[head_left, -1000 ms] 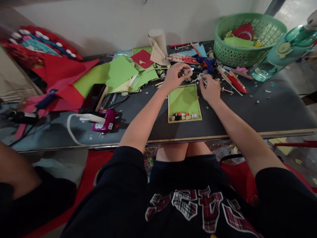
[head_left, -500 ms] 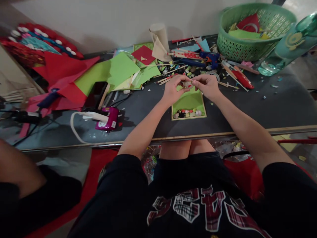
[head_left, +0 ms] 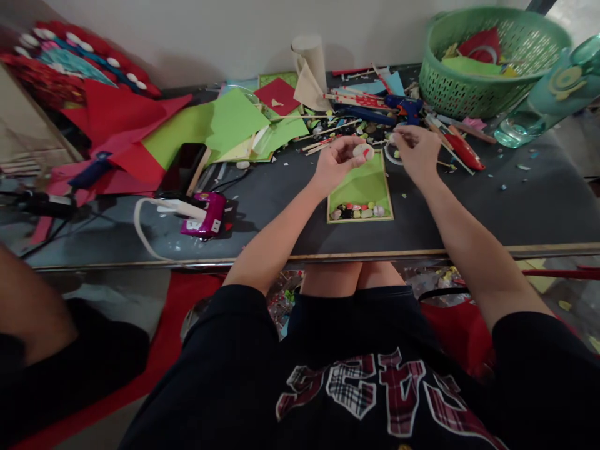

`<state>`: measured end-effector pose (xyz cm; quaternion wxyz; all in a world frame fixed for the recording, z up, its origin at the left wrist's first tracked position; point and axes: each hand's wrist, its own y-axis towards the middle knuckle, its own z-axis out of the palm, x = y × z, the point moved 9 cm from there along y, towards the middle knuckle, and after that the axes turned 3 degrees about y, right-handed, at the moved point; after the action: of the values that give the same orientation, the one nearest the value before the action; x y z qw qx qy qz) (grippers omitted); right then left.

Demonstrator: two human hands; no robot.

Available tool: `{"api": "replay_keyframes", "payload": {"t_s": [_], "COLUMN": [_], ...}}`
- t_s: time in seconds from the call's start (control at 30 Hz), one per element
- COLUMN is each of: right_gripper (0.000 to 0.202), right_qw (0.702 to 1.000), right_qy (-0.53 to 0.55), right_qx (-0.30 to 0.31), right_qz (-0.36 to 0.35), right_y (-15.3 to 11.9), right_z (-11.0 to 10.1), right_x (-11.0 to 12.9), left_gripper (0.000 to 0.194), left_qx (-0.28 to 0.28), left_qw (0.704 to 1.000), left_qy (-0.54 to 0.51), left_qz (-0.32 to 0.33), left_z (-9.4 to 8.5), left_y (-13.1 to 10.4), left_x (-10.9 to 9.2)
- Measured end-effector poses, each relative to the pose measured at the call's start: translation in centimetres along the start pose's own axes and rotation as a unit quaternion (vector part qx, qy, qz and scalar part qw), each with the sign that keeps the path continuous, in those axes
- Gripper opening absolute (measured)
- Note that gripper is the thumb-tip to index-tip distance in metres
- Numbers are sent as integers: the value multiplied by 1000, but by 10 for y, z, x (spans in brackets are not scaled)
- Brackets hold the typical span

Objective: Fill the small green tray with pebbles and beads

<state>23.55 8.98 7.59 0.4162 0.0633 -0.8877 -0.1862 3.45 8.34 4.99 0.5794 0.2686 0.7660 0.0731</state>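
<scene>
head view: left hand holds red-marked pale disc

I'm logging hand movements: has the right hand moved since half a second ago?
Yes: judged against the green framed panel, the right hand has moved rightward, beyond its right edge.

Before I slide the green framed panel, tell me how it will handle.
The green framed panel looks fairly stiff, given its straight rim. It is probably heavier at the near end, where the pebbles cluster; any loose ones might shift.
</scene>
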Motion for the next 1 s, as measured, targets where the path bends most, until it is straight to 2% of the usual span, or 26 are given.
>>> {"api": "replay_keyframes", "payload": {"t_s": [0.1, 0.17, 0.23, 0.33, 0.43, 0.57, 0.67, 0.87, 1.0], "right_gripper": [34, 32, 31, 29, 30, 37, 39, 30, 22], "right_qw": [986, 972, 965, 955, 939, 935, 938, 940, 953], "right_qy": [-165, -233, -262, -297, -345, -353, -343, -335, -298], "right_qx": [-14, -9, -1, 2, 1, -10, -33, -49, -35], "right_qz": [-2, 19, 23, -3, 2, 45, 49, 39, 42], "right_y": [5, 6, 6, 5, 4, 5, 7, 5, 4], "right_z": [-23, -29, -28, -22, -21, -27, -34, -34, -30], "right_x": [-11, -20, -23, -15, -9, -17, -24, -25, -26], "left_gripper": [39, 41, 42, 45, 45, 38, 34, 37, 43], "left_qx": [-7, -12, -17, -16, -16, -28, -35, -48, -59], "left_qw": [1000, 1000, 1000, 999, 999, 998, 998, 996, 998], "left_qy": [9, 15, 19, 29, 37, 48, 54, 68, 7], "left_qz": [-5, -8, -7, -12, -15, -22, -26, -30, -3], "left_z": [-2, -2, -3, -3, -3, -5, -6, -9, -11], "left_y": [2, 3, 4, 4, 4, 3, 3, 3, 5], "left_x": [7, 11, 13, 14, 14, 14, 14, 14, 19]}}
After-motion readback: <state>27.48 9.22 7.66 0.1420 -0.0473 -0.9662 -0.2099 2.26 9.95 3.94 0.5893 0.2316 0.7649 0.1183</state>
